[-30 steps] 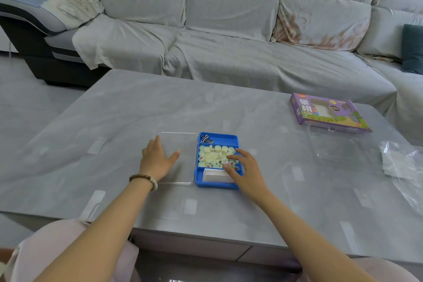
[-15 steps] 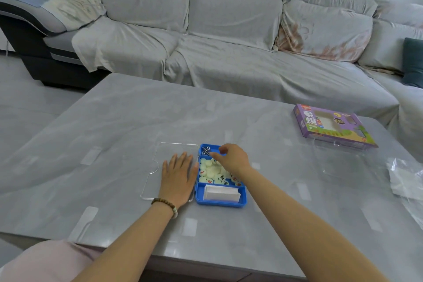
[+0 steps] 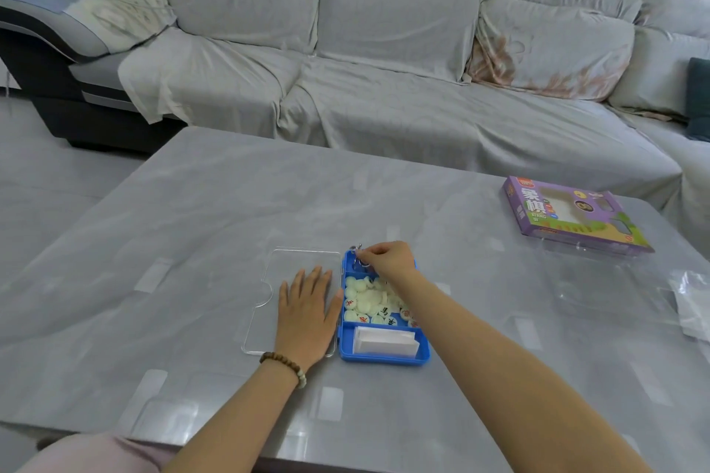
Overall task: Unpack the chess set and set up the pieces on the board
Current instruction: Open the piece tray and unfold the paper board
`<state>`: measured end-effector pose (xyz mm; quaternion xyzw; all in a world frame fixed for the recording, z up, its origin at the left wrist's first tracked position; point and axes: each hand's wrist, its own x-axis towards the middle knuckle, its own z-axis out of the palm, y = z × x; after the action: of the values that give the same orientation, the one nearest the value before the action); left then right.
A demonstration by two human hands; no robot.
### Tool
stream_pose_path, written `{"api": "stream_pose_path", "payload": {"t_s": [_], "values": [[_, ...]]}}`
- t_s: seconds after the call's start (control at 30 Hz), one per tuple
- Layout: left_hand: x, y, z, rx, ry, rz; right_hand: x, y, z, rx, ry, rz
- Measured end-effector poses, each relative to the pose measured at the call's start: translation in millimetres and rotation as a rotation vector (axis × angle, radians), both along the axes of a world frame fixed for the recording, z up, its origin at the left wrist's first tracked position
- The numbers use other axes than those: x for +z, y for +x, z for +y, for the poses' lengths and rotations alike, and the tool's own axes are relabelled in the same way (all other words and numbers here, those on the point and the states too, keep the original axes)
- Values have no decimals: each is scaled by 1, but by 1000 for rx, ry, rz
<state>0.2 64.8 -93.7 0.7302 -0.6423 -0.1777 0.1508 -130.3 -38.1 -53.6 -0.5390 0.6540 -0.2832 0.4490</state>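
A blue plastic case (image 3: 384, 357) lies open on the grey table (image 3: 230, 223). Its clear lid (image 3: 269, 280) is folded out flat to the left. Several round white chess pieces (image 3: 365, 299) with red and black characters fill the middle compartment. A folded white sheet (image 3: 386, 342) sits in the near compartment. My left hand (image 3: 307, 315) rests flat on the lid, fingers straight. My right hand (image 3: 388, 261) reaches over the far compartment and pinches a small metal keyring (image 3: 359, 255) there.
The purple cardboard chess box (image 3: 568, 215) lies at the table's far right, with a clear plastic insert (image 3: 599, 280) in front of it and a crumpled plastic bag (image 3: 691, 303) at the right edge. A covered grey sofa (image 3: 384, 69) stands behind the table.
My right hand moved from the case's near right side to the far compartment and took hold of the keyring. My left hand slid right across the lid, up to the case.
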Motion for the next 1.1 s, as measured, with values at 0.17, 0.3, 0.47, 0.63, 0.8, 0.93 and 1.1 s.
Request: {"api": "stream_pose_path", "payload": {"t_s": [0.17, 0.3, 0.47, 0.63, 0.8, 0.93, 1.1], "values": [[29, -20, -7, 32, -208, 273, 34, -45, 18, -64, 1, -267], [59, -80, -24, 19, -10, 851, 46, -107, 38, -114, 41, -326], [71, -174, -36, 54, 425, 1314, 46, -198, 67, -180, 50, -296], [59, -254, -29, -17, 565, 1307, 29, -276, 89, -215, 104, -251], [49, -308, -28, -3, 549, 1321, 9, -330, 95, -283, 84, -149], [36, -323, -31, 10, 399, 1210, -11, -354, 95, -360, 2, -108], [19, -312, -35, -56, 138, 1019, -22, -360, 109, -156, -234, 301]]}}
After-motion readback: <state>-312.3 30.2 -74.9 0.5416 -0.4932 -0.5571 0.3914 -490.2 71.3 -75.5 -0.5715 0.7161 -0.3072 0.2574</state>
